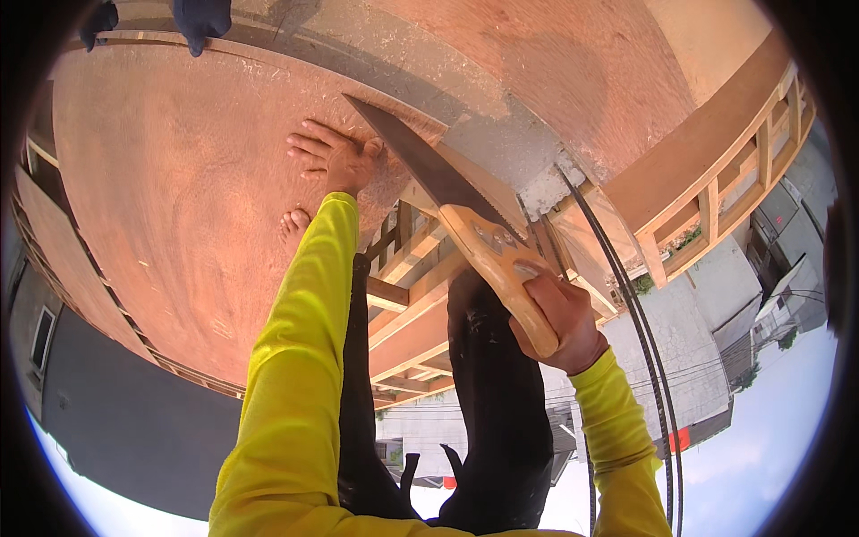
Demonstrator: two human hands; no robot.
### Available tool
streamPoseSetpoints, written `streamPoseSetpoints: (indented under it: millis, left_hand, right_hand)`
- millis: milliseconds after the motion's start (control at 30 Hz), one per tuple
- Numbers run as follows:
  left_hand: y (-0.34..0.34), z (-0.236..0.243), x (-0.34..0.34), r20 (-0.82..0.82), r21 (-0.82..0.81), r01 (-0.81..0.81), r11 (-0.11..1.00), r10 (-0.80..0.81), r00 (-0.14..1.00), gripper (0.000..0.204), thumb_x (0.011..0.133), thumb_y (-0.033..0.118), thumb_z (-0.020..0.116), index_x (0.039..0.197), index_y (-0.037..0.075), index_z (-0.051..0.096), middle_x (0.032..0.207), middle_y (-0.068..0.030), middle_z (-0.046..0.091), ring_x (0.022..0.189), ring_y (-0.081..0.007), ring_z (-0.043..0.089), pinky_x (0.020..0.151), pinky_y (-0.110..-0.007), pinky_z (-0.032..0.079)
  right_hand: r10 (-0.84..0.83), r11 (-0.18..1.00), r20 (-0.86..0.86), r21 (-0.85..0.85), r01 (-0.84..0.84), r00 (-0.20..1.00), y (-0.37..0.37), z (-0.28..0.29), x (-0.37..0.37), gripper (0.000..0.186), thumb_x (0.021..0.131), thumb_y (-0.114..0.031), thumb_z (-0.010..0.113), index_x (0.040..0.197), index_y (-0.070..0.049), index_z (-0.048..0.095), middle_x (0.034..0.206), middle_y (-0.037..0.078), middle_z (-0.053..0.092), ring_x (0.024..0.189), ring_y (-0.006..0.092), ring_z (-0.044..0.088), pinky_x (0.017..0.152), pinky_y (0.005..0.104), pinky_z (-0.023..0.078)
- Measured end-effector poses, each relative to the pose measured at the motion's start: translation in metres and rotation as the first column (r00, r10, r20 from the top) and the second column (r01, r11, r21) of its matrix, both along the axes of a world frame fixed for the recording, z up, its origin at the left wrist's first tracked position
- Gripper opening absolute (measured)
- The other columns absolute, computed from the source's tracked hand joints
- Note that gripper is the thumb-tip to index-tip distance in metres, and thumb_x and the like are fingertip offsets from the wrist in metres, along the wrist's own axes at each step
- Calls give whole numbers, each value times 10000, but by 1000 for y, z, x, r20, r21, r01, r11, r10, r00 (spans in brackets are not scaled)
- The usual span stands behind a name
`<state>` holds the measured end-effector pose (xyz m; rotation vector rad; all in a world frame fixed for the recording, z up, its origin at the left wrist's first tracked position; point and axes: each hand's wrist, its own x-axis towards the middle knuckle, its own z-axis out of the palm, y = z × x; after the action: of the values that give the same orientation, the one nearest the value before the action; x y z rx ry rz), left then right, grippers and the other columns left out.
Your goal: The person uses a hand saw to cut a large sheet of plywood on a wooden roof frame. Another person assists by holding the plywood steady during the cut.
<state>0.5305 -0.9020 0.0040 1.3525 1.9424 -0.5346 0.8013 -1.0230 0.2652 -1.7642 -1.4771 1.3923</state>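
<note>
My left hand (344, 166) rests on a reddish plywood panel (161, 224) with its fingers spread, just left of the saw blade near its tip. My right hand (555, 318) grips the wooden handle of a handsaw (461, 228), whose long dark blade points up and left across the panel's right edge, teeth toward the right. A bare foot (293, 224) of mine stands on the panel beside my left forearm.
Timber framing (407, 304) shows below between my dark-trousered legs. A pale concrete strip (501, 143) borders the panel, with more plywood (591, 89) beyond. Black cables (626, 295) run down the right, above distant rooftops. Another person's dark footwear (199, 25) appears at top left.
</note>
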Motion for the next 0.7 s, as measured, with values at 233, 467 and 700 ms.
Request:
streamPoseSetpoints:
  millis: [233, 467, 700]
  left_hand:
    - [16, 7, 17, -3, 3, 19, 1000, -19, 1000, 1356, 830, 458, 783, 1520, -3, -290, 1523, -406, -351, 1427, -585, -314, 1137, -753, 12]
    - [27, 2, 11, -42, 6, 4, 1000, -3, 999, 1359, 820, 446, 782, 1516, -13, -291, 1529, -408, -340, 1430, -594, -299, 1139, -748, -6]
    - [17, 9, 21, -5, -17, 37, 999, -37, 999, 1370, 820, 454, 786, 1507, -31, -296, 1511, -420, -358, 1417, -608, -303, 1138, -745, -9]
  right_hand:
    - [-12, 997, 5, -78, 13, 1000, -23, 19, 22, 242, 723, -10, 739, 916, -22, 594, 828, 178, 665, 663, 378, 659, 636, 404, 557]
    - [13, 996, 14, -91, -12, 1000, -21, 22, 24, 285, 710, -13, 779, 934, -31, 604, 858, 147, 672, 776, 383, 699, 692, 435, 580]
    - [-19, 997, -4, -73, 19, 1000, -4, -22, 13, 154, 751, 33, 654, 866, -4, 559, 703, 159, 611, 580, 338, 640, 561, 388, 528]
